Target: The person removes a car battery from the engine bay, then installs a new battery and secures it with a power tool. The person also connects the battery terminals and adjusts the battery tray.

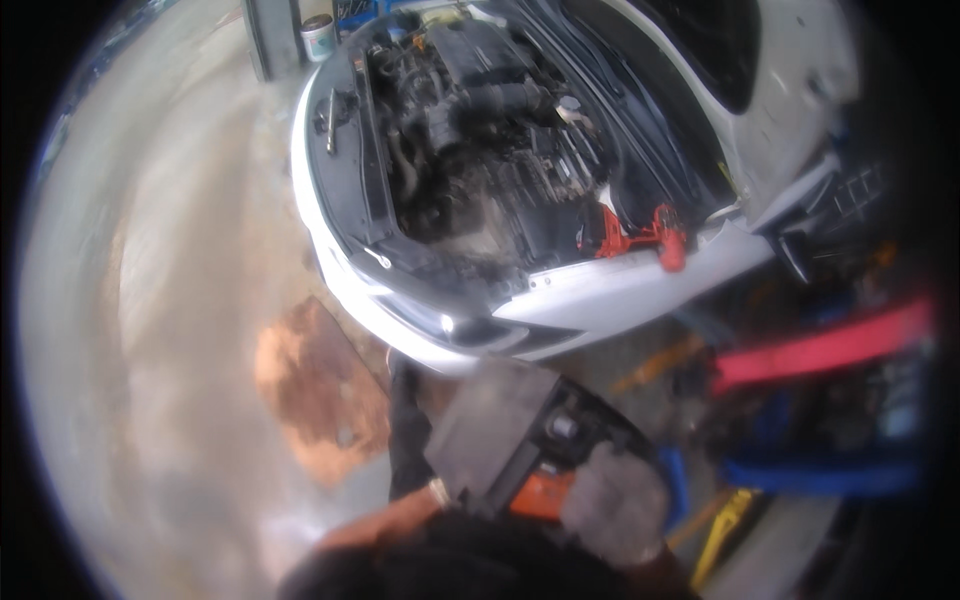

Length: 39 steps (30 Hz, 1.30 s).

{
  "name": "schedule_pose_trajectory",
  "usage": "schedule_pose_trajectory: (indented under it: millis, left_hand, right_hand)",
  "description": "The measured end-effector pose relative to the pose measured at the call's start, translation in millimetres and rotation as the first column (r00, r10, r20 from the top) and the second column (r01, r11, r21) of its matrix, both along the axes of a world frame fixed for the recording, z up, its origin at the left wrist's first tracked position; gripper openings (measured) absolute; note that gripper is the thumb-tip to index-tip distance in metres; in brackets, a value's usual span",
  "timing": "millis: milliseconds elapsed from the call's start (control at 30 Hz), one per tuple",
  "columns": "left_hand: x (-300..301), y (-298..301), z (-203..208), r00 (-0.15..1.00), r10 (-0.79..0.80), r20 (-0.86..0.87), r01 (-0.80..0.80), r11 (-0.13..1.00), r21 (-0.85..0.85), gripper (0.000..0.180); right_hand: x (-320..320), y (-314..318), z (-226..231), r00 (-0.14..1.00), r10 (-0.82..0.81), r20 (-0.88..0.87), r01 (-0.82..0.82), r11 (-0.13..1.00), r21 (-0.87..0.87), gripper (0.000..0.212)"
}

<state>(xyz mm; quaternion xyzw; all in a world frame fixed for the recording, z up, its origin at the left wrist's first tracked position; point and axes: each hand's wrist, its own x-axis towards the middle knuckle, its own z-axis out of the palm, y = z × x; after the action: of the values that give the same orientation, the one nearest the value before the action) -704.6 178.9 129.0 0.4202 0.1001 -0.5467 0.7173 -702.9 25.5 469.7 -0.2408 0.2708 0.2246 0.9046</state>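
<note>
Close to my body is a boxy grey-and-black car part [495,420], with a round pale fitting on its dark side and an orange area low down. My right hand [615,495], in a grey glove, is closed on its right side. My left forearm reaches the part's lower left edge, where something pale shows at the wrist. My left hand [447,488] is mostly hidden by the part but supports it from that side. Ahead stands a white car with its engine bay [480,150] uncovered. The picture is blurred, so the part's exact kind is unclear.
A red cordless power tool [640,235] lies on the car's fender edge. A metal tool [331,120] and a small wrench [378,257] rest along the front trim. Brown cardboard [325,390] lies on the floor at left. A red-and-blue cart [820,470] stands at right.
</note>
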Motion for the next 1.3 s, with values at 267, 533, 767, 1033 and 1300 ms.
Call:
schedule_pose_trajectory:
  millis: [267,533,767,1033,1300]
  left_hand:
    - [252.4,130.2,44.2,0.999,0.033,0.015,-0.033,0.999,-0.006,0.051]
    - [427.3,120.3,50.7,0.997,-0.056,-0.047,0.05,0.991,-0.124,0.05]
    - [532.8,67.0,26.1,0.996,-0.053,-0.076,0.051,0.998,-0.026,0.049]
    - [627.8,46.7,0.9,0.921,-0.004,0.388,-0.239,0.782,0.575,0.048]
    - [788.2,-38.0,70.1,0.85,-0.265,0.456,0.023,0.883,0.47,0.072]
  right_hand:
    - [220.0,74.5,-14.7,0.905,-0.329,-0.268,0.309,0.944,-0.116,0.031]
    - [375.1,109.6,11.8,0.967,-0.21,0.146,0.254,0.742,-0.62,0.03]
    - [462.7,55.6,-18.1,0.894,-0.433,0.115,0.447,0.856,-0.257,0.037]
    - [526.5,42.1,-47.5,0.85,-0.518,-0.091,0.458,0.814,-0.358,0.024]
    - [540.5,39.5,-59.6,1.0,-0.017,0.001,0.014,0.789,-0.614,0.023]
